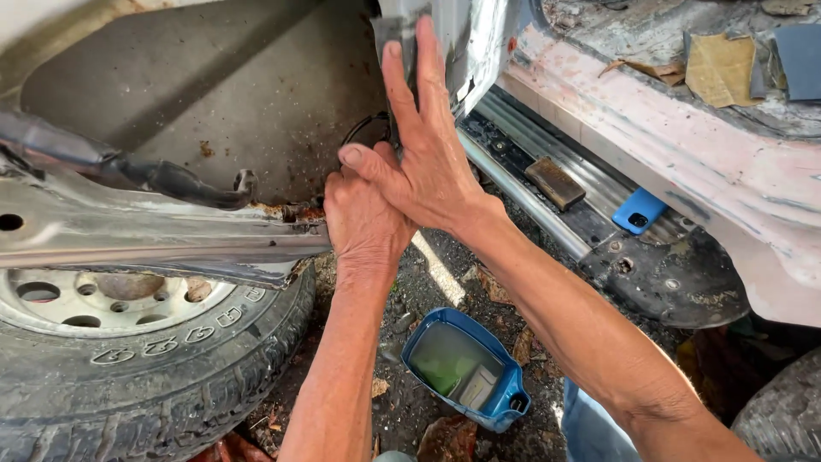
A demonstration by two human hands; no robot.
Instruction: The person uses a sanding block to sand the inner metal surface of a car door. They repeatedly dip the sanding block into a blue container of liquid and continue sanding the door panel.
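Rusty metal fills the space in front of me: a grey panel (214, 94) inside a car's wheel arch, with brown flakes along its lower seam (295, 210). My left hand (363, 222) is curled into a fist right at that seam, knuckles against the panel's bottom corner; I cannot tell whether its grip holds anything, since the fingers are turned away and hidden. My right hand (428, 154) lies over the left, thumb resting on its knuckles, its grip wide and flat with the fingers stretched straight up along the bent edge (402, 38) of the bodywork. It holds nothing; it only presses against the metal. So the seam sits just under and to the left of both hands, touching the left one, and the bent edge runs up under my right fingertips.

Below the panel a pale beam (162, 239) runs in from the left and ends at my left wrist. Under it is a wheel (111, 299) with a worn tyre (154, 376). A dark hose (128, 171) crosses the panel above the beam. On the dirt between my forearms stands a cut-open blue jug (505, 376) with greenish liquid and a small scraper inside. To the right, the door sill (547, 197) carries a brown block (556, 182) and a blue clip (637, 211).
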